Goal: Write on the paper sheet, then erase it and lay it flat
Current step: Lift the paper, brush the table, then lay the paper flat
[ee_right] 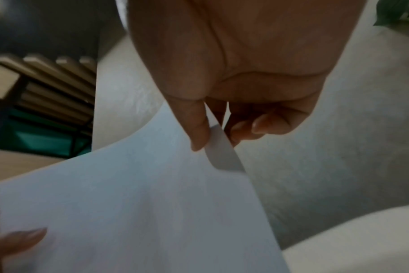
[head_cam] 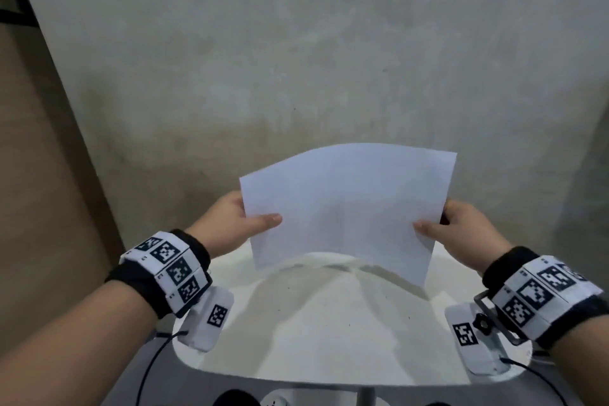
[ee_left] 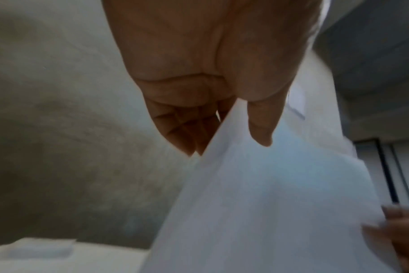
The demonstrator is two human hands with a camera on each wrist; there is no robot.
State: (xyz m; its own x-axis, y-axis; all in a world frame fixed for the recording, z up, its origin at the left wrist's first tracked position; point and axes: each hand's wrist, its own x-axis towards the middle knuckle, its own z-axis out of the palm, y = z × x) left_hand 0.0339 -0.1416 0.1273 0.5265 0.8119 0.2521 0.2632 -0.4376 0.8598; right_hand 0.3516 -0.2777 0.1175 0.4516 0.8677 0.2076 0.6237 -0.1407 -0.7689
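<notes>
A blank white paper sheet [head_cam: 346, 204] is held up in the air above the round white table [head_cam: 329, 339], bowed slightly across its width. My left hand [head_cam: 237, 224] pinches its left edge, thumb on the near face and fingers behind. My right hand [head_cam: 461, 227] pinches the right edge the same way. In the left wrist view the thumb lies on the sheet [ee_left: 280, 203] with the fingers [ee_left: 187, 133] behind it. In the right wrist view the thumb presses the sheet [ee_right: 140, 212] and the curled fingers [ee_right: 264, 125] sit behind its edge. No pen or eraser shows in the head view.
A grey wall [head_cam: 296, 59] rises just behind the table. A tan panel [head_cam: 39, 175] stands at the left. A small white block [ee_left: 40, 249] lies on the table in the left wrist view. Cables [head_cam: 155, 362] hang from both wrist cameras.
</notes>
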